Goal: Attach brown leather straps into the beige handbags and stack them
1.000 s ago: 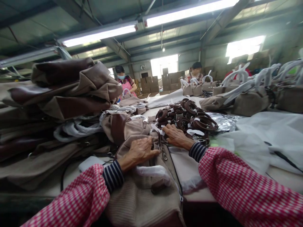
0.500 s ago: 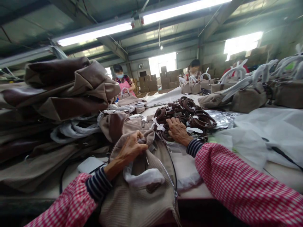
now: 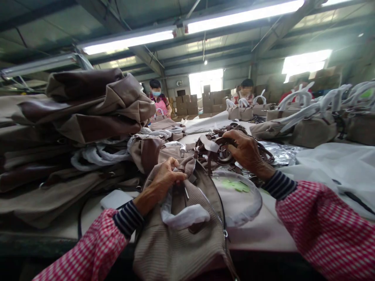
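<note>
A taupe ribbed handbag (image 3: 172, 246) with an unzipped top lies at the table's front edge. My left hand (image 3: 164, 177) is closed on its upper rim, pinching it by a brown tab. One bag handle (image 3: 187, 218) in white wrapping droops over the near side; the other wrapped handle (image 3: 254, 210) arches to the right. My right hand (image 3: 246, 150) is closed round a coiled dark brown strap (image 3: 224, 156) with a white paper band, just above the strap pile (image 3: 265, 154). My right fingertips are partly hidden.
Stacked taupe and brown bags (image 3: 96, 105) rise high on the left, beside a white flat object (image 3: 115, 200). White sheeting (image 3: 336, 168) and clear plastic (image 3: 281, 152) lie to the right. Finished-looking bags (image 3: 313, 128) stand behind them. Two co-workers (image 3: 161, 101) are across the table.
My right hand has lifted from the pile and moved right, with a coiled strap in its grip. The bag's right handle now shows more fully. My left hand keeps its hold on the rim.
</note>
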Available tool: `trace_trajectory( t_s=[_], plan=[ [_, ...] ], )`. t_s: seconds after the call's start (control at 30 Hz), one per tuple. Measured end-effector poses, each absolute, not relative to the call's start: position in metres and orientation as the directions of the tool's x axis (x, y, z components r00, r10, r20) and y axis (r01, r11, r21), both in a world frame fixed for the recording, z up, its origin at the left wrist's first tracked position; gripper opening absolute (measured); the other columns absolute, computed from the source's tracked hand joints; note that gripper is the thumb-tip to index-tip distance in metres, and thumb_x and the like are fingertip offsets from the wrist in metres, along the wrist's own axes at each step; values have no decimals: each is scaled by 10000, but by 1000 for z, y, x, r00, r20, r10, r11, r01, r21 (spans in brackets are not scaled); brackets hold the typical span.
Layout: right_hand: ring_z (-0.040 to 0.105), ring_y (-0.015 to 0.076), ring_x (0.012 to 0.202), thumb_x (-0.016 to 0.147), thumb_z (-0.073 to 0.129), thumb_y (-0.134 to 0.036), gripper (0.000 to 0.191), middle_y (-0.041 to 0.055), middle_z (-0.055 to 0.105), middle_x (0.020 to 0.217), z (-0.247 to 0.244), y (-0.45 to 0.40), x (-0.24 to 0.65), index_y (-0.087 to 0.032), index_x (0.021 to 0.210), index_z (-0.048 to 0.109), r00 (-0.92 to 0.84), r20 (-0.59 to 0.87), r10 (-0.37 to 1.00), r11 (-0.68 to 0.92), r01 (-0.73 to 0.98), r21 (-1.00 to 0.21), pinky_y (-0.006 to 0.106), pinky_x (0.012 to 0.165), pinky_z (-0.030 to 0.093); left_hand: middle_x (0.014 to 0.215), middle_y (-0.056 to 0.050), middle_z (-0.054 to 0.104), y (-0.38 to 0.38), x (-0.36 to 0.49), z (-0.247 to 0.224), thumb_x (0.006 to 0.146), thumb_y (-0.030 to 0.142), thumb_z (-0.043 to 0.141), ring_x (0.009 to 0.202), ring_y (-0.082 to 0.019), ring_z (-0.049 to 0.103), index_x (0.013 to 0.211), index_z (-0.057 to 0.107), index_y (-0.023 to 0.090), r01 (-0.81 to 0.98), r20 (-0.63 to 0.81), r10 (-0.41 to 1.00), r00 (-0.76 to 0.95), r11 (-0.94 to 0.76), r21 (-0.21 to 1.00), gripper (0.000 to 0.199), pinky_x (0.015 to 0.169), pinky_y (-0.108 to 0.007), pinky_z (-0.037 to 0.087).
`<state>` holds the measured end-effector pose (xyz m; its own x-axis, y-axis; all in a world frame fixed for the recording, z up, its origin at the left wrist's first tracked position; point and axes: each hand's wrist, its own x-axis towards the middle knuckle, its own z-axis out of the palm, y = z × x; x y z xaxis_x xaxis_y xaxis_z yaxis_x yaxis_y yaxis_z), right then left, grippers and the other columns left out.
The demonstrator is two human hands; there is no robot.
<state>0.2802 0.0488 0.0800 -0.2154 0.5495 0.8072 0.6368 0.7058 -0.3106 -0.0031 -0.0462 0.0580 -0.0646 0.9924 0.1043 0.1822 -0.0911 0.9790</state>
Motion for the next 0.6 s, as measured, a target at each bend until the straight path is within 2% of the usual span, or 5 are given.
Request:
trace_trajectory(
  t_s=[0.1,0.23,0.47,0.53,0.6],
  plan=[
    [674,251,994,869,642,-188,236,59,758,1053,107,39,284,-189,1087,733,-304,777,551,768,550,-329,356,892,479,599,115,569,-42,0,58,593,206,812,448,-75,488,911,430,240,133,103,993,-53,-95,987,499,445,-172,368],
    [679,187,857,842,645,-126,257,-13,759,905,98,25,264,-223,1038,781,-693,454,561,828,447,-339,276,797,440,598,122,557,-39,4,58,557,205,817,441,-74,473,902,398,246,73,104,995,-13,-103,992,544,426,-170,341],
    [636,206,845,966,552,-105,203,118,741,944,30,11,218,-162,924,742,-852,238,466,871,489,47,298,698,385,574,127,497,-37,17,68,529,172,807,445,-55,435,810,354,240,92,122,992,25,-124,988,538,425,-169,310],
    [613,198,744,942,582,-126,175,109,714,836,30,13,214,-159,830,713,-822,241,516,847,531,-1,306,660,365,573,127,482,-35,21,73,532,177,815,448,-52,424,797,356,237,85,131,990,45,-134,987,533,427,-170,304],
    [572,189,663,857,672,-147,176,69,644,693,32,15,211,-171,685,648,-745,280,606,795,561,-229,311,654,368,579,124,482,-31,25,78,536,186,824,447,-50,418,792,356,237,68,138,988,65,-142,987,535,424,-174,296]
  ],
)
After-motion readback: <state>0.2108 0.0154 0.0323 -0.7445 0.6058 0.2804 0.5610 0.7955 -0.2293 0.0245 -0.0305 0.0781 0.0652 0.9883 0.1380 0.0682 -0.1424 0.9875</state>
